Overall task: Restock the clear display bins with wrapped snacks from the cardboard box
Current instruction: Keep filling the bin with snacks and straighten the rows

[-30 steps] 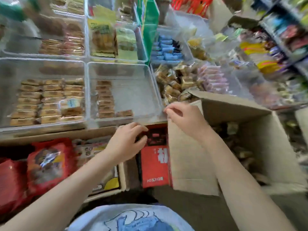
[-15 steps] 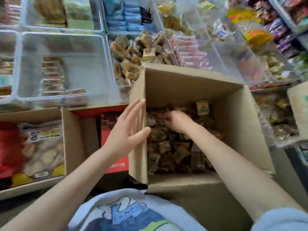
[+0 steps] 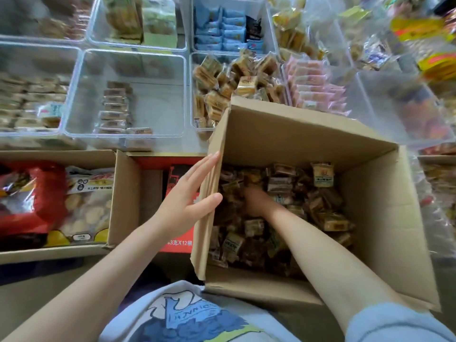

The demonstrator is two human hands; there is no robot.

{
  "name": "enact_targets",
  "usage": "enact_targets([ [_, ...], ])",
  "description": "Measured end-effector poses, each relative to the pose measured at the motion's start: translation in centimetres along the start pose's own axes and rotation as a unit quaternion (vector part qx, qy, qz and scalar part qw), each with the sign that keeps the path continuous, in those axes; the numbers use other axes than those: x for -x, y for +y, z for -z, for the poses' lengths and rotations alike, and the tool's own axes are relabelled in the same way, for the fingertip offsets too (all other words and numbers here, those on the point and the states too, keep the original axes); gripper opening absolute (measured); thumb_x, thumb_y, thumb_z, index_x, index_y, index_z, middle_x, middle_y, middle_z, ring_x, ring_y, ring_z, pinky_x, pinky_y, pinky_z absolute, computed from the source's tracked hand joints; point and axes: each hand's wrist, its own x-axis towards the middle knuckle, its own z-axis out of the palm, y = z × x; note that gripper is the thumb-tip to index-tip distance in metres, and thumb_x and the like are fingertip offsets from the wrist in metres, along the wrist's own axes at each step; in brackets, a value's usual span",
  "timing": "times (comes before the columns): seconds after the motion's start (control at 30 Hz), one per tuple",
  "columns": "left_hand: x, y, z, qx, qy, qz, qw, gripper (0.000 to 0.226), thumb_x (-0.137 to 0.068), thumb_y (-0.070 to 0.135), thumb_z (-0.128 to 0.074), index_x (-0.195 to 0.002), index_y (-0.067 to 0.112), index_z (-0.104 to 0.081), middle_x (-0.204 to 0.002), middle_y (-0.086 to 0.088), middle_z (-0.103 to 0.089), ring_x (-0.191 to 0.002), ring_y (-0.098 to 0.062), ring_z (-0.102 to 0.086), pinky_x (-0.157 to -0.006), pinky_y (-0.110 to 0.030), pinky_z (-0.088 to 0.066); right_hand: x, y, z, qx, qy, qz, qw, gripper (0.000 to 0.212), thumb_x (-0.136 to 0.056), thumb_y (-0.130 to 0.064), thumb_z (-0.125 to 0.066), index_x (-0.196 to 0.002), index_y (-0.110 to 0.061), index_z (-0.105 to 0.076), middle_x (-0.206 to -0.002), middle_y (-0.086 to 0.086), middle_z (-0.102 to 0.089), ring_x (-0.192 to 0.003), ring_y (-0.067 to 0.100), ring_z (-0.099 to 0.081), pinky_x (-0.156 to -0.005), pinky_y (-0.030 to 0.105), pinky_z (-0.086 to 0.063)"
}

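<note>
An open cardboard box (image 3: 377, 193) stands in front of me, its bottom covered with brown wrapped snacks (image 3: 320, 213). My left hand (image 3: 190, 196) presses flat against the box's left wall, fingers straight, thumb over the rim. My right hand (image 3: 256, 201) reaches down inside the box among the snacks; its fingers are buried and hidden. Beyond the box, a clear bin (image 3: 197, 70) holds a heap of similar brown snacks (image 3: 222, 90). To its left, another clear bin (image 3: 81, 95) holds one short row of wrapped bars (image 3: 114, 112).
More clear bins with blue packs (image 3: 222, 28), pink packs (image 3: 313, 87) and others fill the shelf behind. Left of the box sit a red carton (image 3: 170, 166) and a cardboard box (image 3: 123, 198) of red bagged snacks (image 3: 37, 201). Bagged goods (image 3: 419, 33) hang at right.
My view swung from the bins down into the box. My right hand left the box's rim and sank among the snacks. My left hand moved onto the box's left wall.
</note>
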Motion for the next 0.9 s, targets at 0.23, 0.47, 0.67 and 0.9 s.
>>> enact_targets([
  [0.23, -0.8, 0.3, 1.0, -0.008, -0.003, -0.010, 1.000, 0.070, -0.082, 0.046, -0.063, -0.143, 0.062, -0.031, -0.150, 0.031, -0.037, -0.141, 0.003, -0.034, -0.115, -0.048, -0.038, 7.3, -1.3, 10.6, -0.484, -0.045, 0.011, 0.874, 0.035, -0.093, -0.038, -0.065, -0.112, -0.009, -0.070, -0.100, 0.012, -0.070, -0.090, 0.031, -0.065, -0.083, 0.046, -0.054],
  [0.47, -2.3, 3.5, 5.2, 0.054, 0.029, -0.101, 0.993, 0.076, -0.081, 0.052, -0.073, -0.147, 0.049, -0.036, -0.148, 0.019, -0.045, -0.133, -0.006, -0.048, -0.102, -0.033, -0.047, 13.1, -8.4, 14.5, -0.621, -0.140, 0.159, 0.755, 0.033, -0.104, -0.020, -0.027, -0.111, -0.007, -0.056, -0.067, 0.009, -0.044, -0.049, 0.016, -0.040, -0.045, 0.023, -0.033],
  [0.67, -2.6, 4.1, 12.3, 0.090, 0.062, -0.120, 0.987, 0.040, -0.082, 0.023, -0.080, -0.119, 0.020, -0.067, -0.106, 0.008, -0.074, -0.097, -0.011, -0.071, -0.079, -0.030, -0.060, 12.7, -17.3, 14.7, -0.576, -0.085, 0.120, 0.804, 0.054, -0.108, -0.040, -0.020, -0.112, -0.011, -0.065, -0.068, 0.018, -0.056, -0.050, 0.024, -0.047, -0.044, 0.027, -0.037],
  [0.9, 0.1, -3.1, 23.5, 0.150, 0.105, 0.021, 0.983, 0.042, -0.075, 0.048, -0.080, -0.105, 0.019, -0.071, -0.086, 0.002, -0.075, -0.084, -0.013, -0.073, -0.071, -0.032, -0.061, 6.1, -28.8, 13.8, -0.504, -0.131, 0.071, 0.851, 0.074, -0.099, -0.066, -0.028, -0.121, -0.005, -0.062, -0.086, 0.015, -0.062, -0.064, 0.024, -0.057, -0.054, 0.030, -0.048],
])
